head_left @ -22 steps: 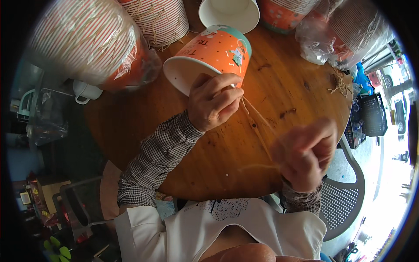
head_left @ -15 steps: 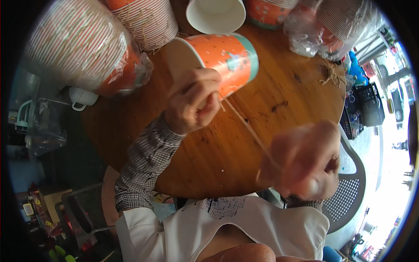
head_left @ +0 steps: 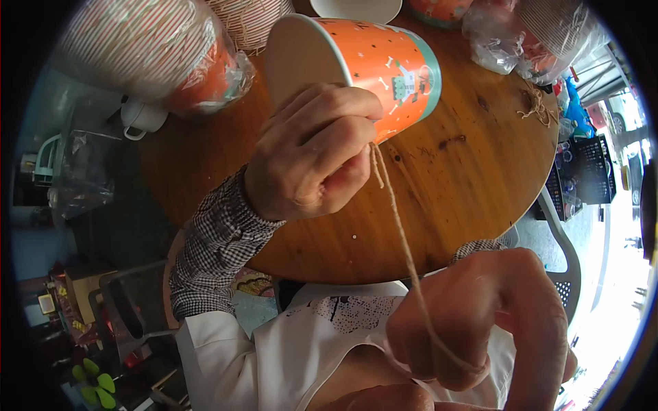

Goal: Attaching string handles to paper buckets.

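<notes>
My left hand point(head_left: 312, 151) grips an orange paper cup point(head_left: 394, 82) by the lower side of its rim. The cup lies tilted sideways, its white mouth facing left and its teal base band facing right. A thin strand of twine point(head_left: 399, 229) comes out from under the left fingertips, where a short loose end also dangles. From there the strand runs down to my right hand point(head_left: 480, 318), which is closed near my chest. The twine passes across the right hand's fingers; its far end is hidden.
Stacked cups in clear plastic point(head_left: 137, 55) stand at the far left of the round wooden table point(head_left: 466, 178). Another bagged stack point(head_left: 548, 34) is at the far right, near a small tangle of twine point(head_left: 538, 108). A white cup point(head_left: 356, 8) shows at the top edge.
My right hand has come down and closer to my body, drawing the twine along. The orange cup and left hand appear larger and have shifted slightly right in the picture.
</notes>
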Tool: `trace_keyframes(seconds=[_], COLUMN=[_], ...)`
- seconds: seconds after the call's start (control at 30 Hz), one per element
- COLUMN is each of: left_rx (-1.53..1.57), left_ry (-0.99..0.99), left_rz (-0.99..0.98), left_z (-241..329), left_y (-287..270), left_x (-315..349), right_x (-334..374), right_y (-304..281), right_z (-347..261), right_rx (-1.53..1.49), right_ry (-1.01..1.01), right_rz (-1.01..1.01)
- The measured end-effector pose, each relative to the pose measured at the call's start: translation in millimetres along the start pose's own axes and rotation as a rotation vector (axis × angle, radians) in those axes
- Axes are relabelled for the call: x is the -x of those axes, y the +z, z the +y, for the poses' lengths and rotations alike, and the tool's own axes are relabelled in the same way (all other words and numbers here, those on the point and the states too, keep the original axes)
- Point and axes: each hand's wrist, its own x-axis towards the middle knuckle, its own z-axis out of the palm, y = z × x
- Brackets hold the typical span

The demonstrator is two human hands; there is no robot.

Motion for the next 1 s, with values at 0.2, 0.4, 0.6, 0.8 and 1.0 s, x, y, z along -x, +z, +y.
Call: trace_keyframes(seconds=[0.2, 0.4, 0.6, 0.8, 1.0], left_rx=[0.034, -0.001, -0.026, 0.076, 0.007], left_ry=[0.027, 0.071, 0.081, 0.126, 0.284], left_rz=[-0.040, -0.069, -0.163, -0.404, -0.644], left_z=[7.7, 9.2, 7.2, 12.7, 25.5], left_y=[8.4, 14.2, 6.8, 11.8, 29.1], left_x=[-1.2, -7.6, -2.6, -15.3, -22.6], right_x=[10.8, 21.2, 29.9, 61.8, 66.2], right_y=[17.8, 39.7, 36.5, 35.3, 49.6], right_z=[-5.9, -21.8, -42.4, -70.9, -101.9], right_rx=[0.098, 0.240, 0.279, 0.975, 1.957], right_ry=[0.015, 0.028, 0.109, -0.033, 0.028], right_rz=[0.159, 0.332, 0.411, 0.434, 0.535])
